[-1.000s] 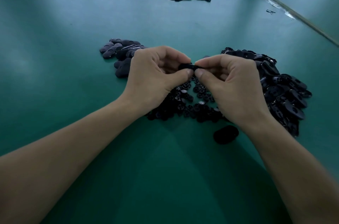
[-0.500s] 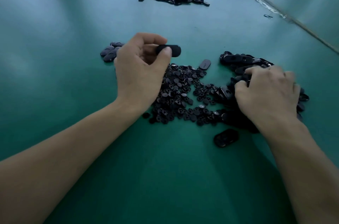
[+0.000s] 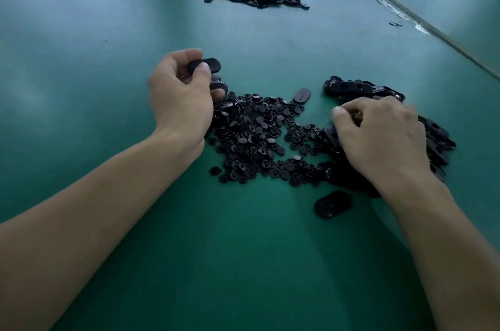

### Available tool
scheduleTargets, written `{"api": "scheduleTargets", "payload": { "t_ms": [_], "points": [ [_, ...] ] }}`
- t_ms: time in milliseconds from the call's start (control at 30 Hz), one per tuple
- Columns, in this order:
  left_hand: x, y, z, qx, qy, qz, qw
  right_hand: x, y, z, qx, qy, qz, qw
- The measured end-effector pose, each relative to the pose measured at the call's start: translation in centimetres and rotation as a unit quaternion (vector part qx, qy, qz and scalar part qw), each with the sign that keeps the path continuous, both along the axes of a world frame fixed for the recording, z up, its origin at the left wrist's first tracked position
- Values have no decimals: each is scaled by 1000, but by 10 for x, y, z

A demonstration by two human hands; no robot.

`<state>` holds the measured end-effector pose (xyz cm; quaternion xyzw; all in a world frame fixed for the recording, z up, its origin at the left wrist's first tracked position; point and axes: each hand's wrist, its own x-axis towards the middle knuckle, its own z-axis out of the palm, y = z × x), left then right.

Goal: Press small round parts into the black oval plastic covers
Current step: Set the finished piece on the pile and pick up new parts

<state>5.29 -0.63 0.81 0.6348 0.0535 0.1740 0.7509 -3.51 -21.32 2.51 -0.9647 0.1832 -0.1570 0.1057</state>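
Holding one cover (image 3: 207, 65) pinched in left hand (image 3: 181, 97) just beyond the parts heap (image 3: 259, 138), curling right hand (image 3: 378, 135) into the covers pile (image 3: 351, 88), grasp there not discernible; judged mid-batch, most parts and covers unjoined.

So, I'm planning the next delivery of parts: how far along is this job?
Done: seemingly only a few covers lying by the left hand. In hand: that hand holds one oval cover; the right hand reaches into the cover pile. Left: most of it, a large heap of round parts and that pile.
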Motion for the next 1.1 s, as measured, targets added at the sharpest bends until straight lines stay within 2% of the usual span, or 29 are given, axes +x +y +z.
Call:
{"api": "scheduleTargets", "payload": {
  "t_ms": [100, 267, 433, 600, 767, 967, 1100],
  "points": [
    [4, 1, 0, -19, 19, 21, 999, -1, 2, 0, 12, 17, 18, 1000],
    [5, 3, -4, 7, 39, 28, 999, -1, 0, -3, 38, -47, 30, 998],
    [-2, 2, -1, 68, -25, 19, 997, 2, -4, -5, 62, -127, 27, 990],
    [-23, -8, 2, 146, -115, -100, 978, 5, 14, -2, 176, -176, 159, 955],
    [-36, -20, -2, 154, -104, -207, 961, 5, 26, -4, 308, -160, 241, 907],
    [-36, -18, -3, 119, -113, -273, 948, 4, 31, -5, 354, -157, 256, 886],
    [-34, -17, -3, 76, -103, -276, 952, 4, 31, -5, 332, -164, 239, 897]
  ]
}}
